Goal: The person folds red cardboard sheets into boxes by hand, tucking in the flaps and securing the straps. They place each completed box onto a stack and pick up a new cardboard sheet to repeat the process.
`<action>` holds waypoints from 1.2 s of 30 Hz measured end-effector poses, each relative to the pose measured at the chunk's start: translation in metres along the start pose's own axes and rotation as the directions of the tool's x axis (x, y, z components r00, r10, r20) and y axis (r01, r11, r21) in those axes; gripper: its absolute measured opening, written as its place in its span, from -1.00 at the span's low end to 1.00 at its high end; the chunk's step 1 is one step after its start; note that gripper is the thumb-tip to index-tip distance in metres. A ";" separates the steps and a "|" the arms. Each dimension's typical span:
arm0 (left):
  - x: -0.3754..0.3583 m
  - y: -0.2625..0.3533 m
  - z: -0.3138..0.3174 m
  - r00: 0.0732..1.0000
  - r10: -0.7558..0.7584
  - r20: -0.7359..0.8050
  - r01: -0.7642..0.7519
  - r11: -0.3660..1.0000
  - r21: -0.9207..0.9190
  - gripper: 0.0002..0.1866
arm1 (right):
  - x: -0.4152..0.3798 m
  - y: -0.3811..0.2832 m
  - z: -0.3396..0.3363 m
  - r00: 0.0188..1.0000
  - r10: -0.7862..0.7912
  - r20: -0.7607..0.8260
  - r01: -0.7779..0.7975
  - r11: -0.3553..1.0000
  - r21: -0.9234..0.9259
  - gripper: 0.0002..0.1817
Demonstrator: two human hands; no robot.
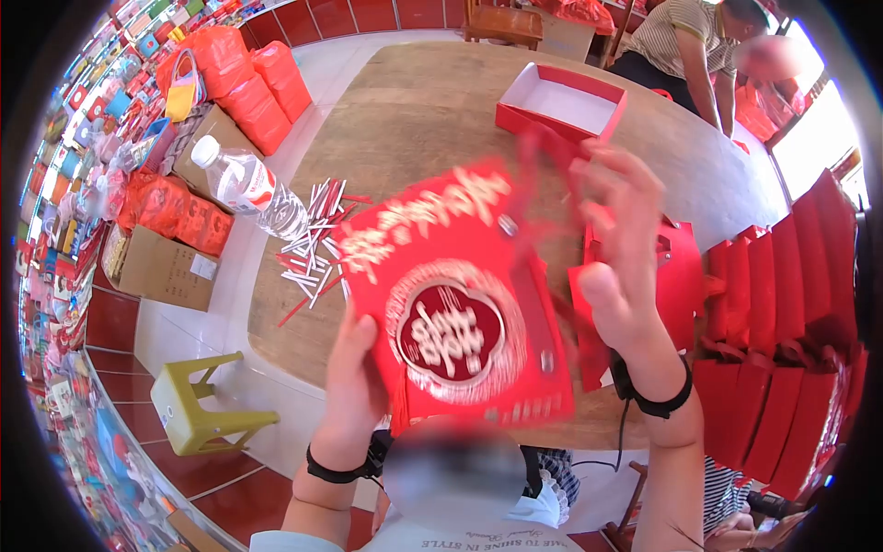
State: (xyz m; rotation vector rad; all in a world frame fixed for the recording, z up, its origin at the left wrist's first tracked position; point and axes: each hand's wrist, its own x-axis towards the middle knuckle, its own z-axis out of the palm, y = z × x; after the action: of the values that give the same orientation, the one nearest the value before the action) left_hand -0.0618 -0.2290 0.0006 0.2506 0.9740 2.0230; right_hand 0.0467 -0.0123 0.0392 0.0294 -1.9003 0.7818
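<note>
My left hand (354, 373) grips the lower left edge of a red gift bag (543, 363), thumb on its front. The bag tilts over the table and carries white lettering and a dark red flower-shaped emblem. My right hand (625, 244) is raised at the bag's right side, thumb and fingers spread apart. A blurred red ribbon handle (529, 175) rises from the bag close to these fingertips. Behind my right wrist lies another red bag (676, 276) on the table.
Red and white sticks (317, 248) lie scattered beside a water bottle (248, 189). A red open box (561, 101) sits at the table's (414, 110) far side. Many red bags (782, 276) stand in rows at right. Another person (690, 55) bends beyond the table. A green stool (207, 405) stands left.
</note>
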 end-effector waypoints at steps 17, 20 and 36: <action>0.016 -0.006 0.006 0.997 0.071 0.000 -0.051 0.717 0.695 -0.34 | 0.031 0.034 0.031 0.661 0.590 0.463 -0.609 0.783 -0.129 -0.52; 0.023 -0.007 -0.017 0.983 0.179 -0.032 -0.048 0.426 0.903 -0.31 | 0.023 0.050 0.050 0.741 0.544 0.395 -0.521 0.836 -0.173 -0.49; 0.045 -0.014 -0.013 0.968 -0.076 0.239 -0.074 0.825 0.560 -0.10 | 0.006 0.065 -0.008 0.126 0.805 0.579 -0.817 0.416 -0.400 -0.43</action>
State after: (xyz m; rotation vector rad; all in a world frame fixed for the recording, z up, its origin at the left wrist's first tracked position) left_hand -0.0873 -0.1967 -0.0264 0.8087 1.3871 1.5975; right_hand 0.0273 0.0449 0.0130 -0.9694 -2.6493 1.7508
